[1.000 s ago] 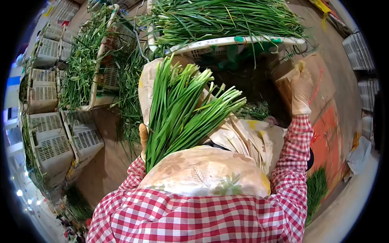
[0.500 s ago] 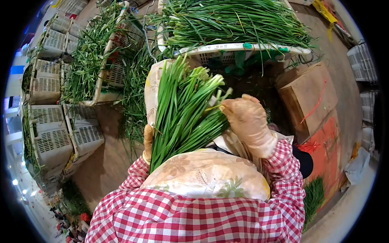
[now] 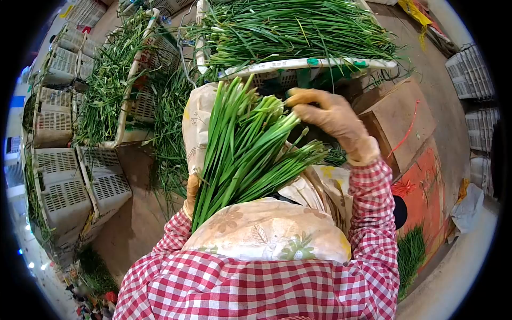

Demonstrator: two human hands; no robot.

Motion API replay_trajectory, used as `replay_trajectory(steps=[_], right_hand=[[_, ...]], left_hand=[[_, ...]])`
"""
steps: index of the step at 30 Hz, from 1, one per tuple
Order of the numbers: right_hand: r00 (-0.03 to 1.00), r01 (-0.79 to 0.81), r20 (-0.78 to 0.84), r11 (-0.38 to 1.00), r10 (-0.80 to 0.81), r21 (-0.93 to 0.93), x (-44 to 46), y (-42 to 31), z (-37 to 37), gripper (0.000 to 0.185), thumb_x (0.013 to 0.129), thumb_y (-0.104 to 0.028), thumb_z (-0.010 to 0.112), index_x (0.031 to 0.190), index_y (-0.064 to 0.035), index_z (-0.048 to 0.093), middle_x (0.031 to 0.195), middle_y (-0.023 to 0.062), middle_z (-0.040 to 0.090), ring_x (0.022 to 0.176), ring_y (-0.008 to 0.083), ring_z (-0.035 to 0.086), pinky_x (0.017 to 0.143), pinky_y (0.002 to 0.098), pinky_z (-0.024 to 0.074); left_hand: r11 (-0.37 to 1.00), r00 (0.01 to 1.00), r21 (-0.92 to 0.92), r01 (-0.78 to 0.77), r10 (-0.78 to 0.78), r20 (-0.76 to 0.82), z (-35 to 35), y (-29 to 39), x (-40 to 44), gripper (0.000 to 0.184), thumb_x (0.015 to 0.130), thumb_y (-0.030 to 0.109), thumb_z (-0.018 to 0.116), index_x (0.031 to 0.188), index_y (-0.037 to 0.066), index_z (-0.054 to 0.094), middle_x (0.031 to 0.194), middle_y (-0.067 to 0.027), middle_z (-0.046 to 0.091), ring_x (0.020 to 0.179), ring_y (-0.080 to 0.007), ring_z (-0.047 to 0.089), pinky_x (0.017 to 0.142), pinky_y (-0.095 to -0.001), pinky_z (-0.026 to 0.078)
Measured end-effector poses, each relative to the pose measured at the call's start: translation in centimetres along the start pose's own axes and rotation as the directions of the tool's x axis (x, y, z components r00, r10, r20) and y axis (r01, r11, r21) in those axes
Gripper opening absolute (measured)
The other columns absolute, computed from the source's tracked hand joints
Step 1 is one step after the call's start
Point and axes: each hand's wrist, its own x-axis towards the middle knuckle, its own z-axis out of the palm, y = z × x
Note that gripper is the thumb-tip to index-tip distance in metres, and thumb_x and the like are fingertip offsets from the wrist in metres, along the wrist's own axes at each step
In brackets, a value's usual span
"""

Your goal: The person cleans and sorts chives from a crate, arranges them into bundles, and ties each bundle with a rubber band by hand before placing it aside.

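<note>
A thick bunch of garlic chives [image 3: 234, 160] lies across my lap on a patterned, stained apron [image 3: 256, 226], pale stem ends pointing up and away from me. My left hand [image 3: 192, 192], in a tan glove, is closed around the bunch's left side; most of its fingers are hidden under the leaves. Beside the cut ends at the upper right is my right hand [image 3: 336, 120], gloved too. Its fingers are bent with a gap between them, close to the pale stem tips, and I see nothing held in them. Some stems fan out to the right below it.
Ahead stands a white crate [image 3: 314, 64] heaped with chives. Left of it, another crate [image 3: 128, 101] holds loose leaf scraps, near stacked crates [image 3: 61, 184]. A cardboard box [image 3: 400, 117] sits at right, with more chives [image 3: 412, 256] lower down and a plastic bag [image 3: 468, 210].
My right hand has moved up and slightly right, from pinching a yellowish leaf at the bunch's right side to the stem tips. The yellowish leaf no longer shows. My left hand keeps its hold.
</note>
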Motion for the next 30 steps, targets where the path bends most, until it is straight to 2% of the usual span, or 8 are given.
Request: replay_trajectory(steps=[8, 10, 14, 16, 21, 23, 25, 30], right_hand=[[0.981, -0.191, 0.059, 0.965, 0.183, 0.18, -0.2, -1.7, 3.4, 0.025, 0.079, -0.026, 0.073, 0.092, -0.0058, 0.067, 0.082, 0.001, 0.065, 0.076, 0.0112, 0.058, 0.077, 0.0292, 0.0442], [0.887, 0.268, -0.165, 0.77, -0.432, -0.579, -1.0, -1.6, 3.7, 0.018, 0.08, -0.024, 0.071, 0.087, -0.0086, 0.065, 0.077, 0.0014, 0.062, 0.077, 0.0173, 0.059, 0.09, 0.0378, 0.0396], [0.872, 0.333, -0.134, 0.77, -0.471, -0.544, -3.0, -4.7, 0.9, 0.017, 0.085, -0.026, 0.065, 0.083, -0.0095, 0.062, 0.075, 0.0021, 0.059, 0.076, 0.0188, 0.058, 0.088, 0.0403, 0.0398], [0.902, 0.237, -0.339, 0.963, -0.266, -0.125, -4.3, -5.6, -1.3, 0.022, 0.093, -0.027, 0.057, 0.084, -0.0076, 0.062, 0.078, 0.0029, 0.061, 0.074, 0.0153, 0.058, 0.08, 0.0337, 0.0449], [0.664, 0.058, -0.658, 0.902, -0.354, -0.427, -6.2, -2.2, -10.2, 0.028, 0.096, -0.028, 0.051, 0.098, -0.0033, 0.063, 0.092, 0.0093, 0.066, 0.08, 0.0187, 0.06, 0.076, 0.0288, 0.0467], [0.47, -0.517, -0.862, 0.733, -0.188, -0.442, -5.6, -1.1, -10.0, 0.031, 0.093, -0.026, 0.055, 0.117, -0.0056, 0.058, 0.102, 0.0159, 0.065, 0.087, 0.0256, 0.062, 0.079, 0.0333, 0.0474], [0.706, -0.227, -0.488, 0.489, -0.512, -0.842, -5.0, 4.6, -9.5, 0.041, 0.091, -0.023, 0.057, 0.13, -0.0117, 0.05, 0.111, 0.0211, 0.061, 0.096, 0.0309, 0.062, 0.083, 0.0374, 0.0477], [0.904, 0.01, -0.425, 0.998, -0.034, -0.059, -5.0, -0.4, 0.7, 0.024, 0.089, -0.012, 0.063, 0.111, -0.0039, 0.064, 0.102, 0.0082, 0.067, 0.082, 0.011, 0.064, 0.073, 0.0247, 0.0505]], left_hand=[[0.996, 1.0, -0.092, 0.016, -0.014, 0.026, -0.7, -0.4, 0.2, 0.076, 0.085, 0.055, 0.056, 0.14, 0.007, 0.035, 0.134, -0.0128, 0.048, 0.119, -0.0251, 0.05, 0.103, -0.0396, 0.04], [0.998, 0.998, -0.066, 0.021, -0.017, 0.054, -0.5, -0.3, 0.9, 0.078, 0.086, 0.057, 0.054, 0.142, 0.008, 0.033, 0.136, -0.0124, 0.047, 0.121, -0.0252, 0.049, 0.104, -0.04, 0.039], [0.992, 0.996, -0.121, -0.039, 0.029, -0.085, -0.6, -0.6, 1.3, 0.082, 0.085, 0.063, 0.05, 0.144, 0.009, 0.03, 0.14, -0.0116, 0.043, 0.124, -0.0251, 0.046, 0.105, -0.0408, 0.038], [0.986, 1.0, -0.167, -0.025, 0.025, -0.006, -1.9, -0.9, 1.4, 0.082, 0.085, 0.063, 0.048, 0.143, 0.01, 0.03, 0.141, -0.0113, 0.041, 0.125, -0.0252, 0.046, 0.105, -0.0408, 0.037], [0.981, 0.998, -0.185, -0.06, 0.057, -0.02, -3.2, -1.0, 1.4, 0.081, 0.086, 0.063, 0.047, 0.143, 0.009, 0.03, 0.141, -0.0111, 0.041, 0.125, -0.0254, 0.045, 0.106, -0.0408, 0.037], [0.98, 0.998, -0.189, -0.065, 0.061, -0.026, -3.4, -1.1, 1.4, 0.081, 0.086, 0.063, 0.047, 0.143, 0.009, 0.03, 0.142, -0.011, 0.04, 0.126, -0.0255, 0.045, 0.106, -0.0407, 0.036], [0.979, 0.998, -0.191, -0.065, 0.06, -0.031, -3.7, -1.1, 1.3, 0.08, 0.086, 0.063, 0.046, 0.143, 0.009, 0.03, 0.142, -0.0109, 0.04, 0.126, -0.0256, 0.044, 0.106, -0.0407, 0.036], [0.983, 0.997, -0.168, -0.073, 0.068, -0.035, -4.6, -1.9, 0.7, 0.08, 0.087, 0.061, 0.046, 0.144, 0.008, 0.029, 0.143, -0.011, 0.039, 0.127, -0.0258, 0.043, 0.107, -0.041, 0.035]])
